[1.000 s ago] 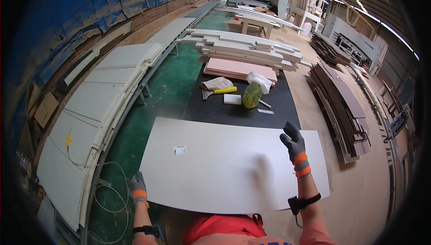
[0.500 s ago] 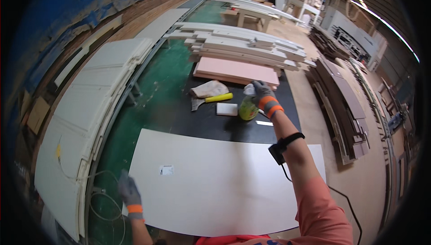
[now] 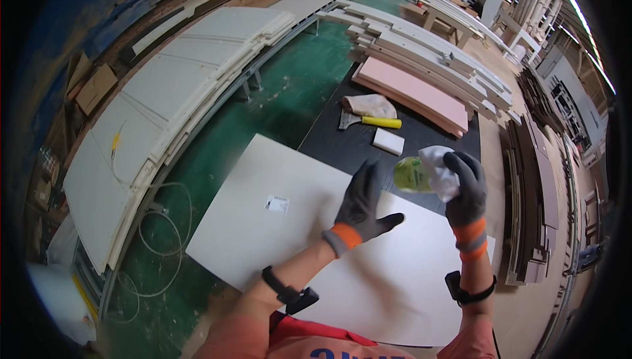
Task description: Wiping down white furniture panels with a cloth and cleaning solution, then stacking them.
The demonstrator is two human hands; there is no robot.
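Observation:
My right hand [image 3: 469,191], in a grey work glove with an orange cuff, grips a green-labelled bottle [image 3: 409,175] by its top, where a crumpled white cloth [image 3: 437,171] is bunched. The bottle is tilted onto its side above the large white panel [image 3: 263,247], its base toward the left. Gloved alike, my left hand [image 3: 363,201] hovers over the panel to the left of the bottle, fingers stretched and thumb apart, holding nothing. A small printed label [image 3: 277,204] is stuck on the panel's left part.
Beyond the panel, a dark tabletop [image 3: 329,132] bears a yellow-handled scraper [image 3: 382,122], a crumpled pale cloth [image 3: 370,105] and a white block [image 3: 388,142]. Pink boards [image 3: 415,92] and stacked white strips [image 3: 428,56] lie farther back. White panels [image 3: 171,102] line the left; brown boards [image 3: 530,194] the right.
My right hand has lifted the bottle off the dark tabletop and brought it nearer, tilting it. My left hand has come from the panel's left edge toward the bottle. The view has turned.

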